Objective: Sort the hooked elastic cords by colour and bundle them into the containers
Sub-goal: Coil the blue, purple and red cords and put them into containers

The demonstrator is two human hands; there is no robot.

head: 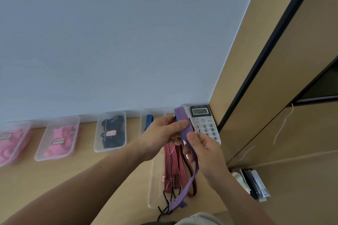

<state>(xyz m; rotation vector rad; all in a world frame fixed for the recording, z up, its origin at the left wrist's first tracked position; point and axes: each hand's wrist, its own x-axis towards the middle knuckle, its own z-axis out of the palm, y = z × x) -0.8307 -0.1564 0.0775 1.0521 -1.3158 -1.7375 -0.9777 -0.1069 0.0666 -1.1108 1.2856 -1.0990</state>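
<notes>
My left hand (162, 133) grips a folded blue-and-red striped elastic cord (182, 122) above the desk, thumb pressed on the fold. My right hand (203, 153) pinches the same cord just below, and its loose end (190, 181) hangs down to a frayed tip. Beneath my hands lies a clear container (152, 184) holding red-and-white striped cords (173, 166) with black hooks (167, 204) at the near end. Another clear container (142, 124) behind my left hand holds a blue-and-black striped cord (149, 120).
Along the wall stand a clear container of black cords (111, 131) and two containers of pink cords (60, 140) (11, 144), each labelled. A white desk phone (204, 124) sits in the corner. A wooden cabinet (274, 97) bounds the right side.
</notes>
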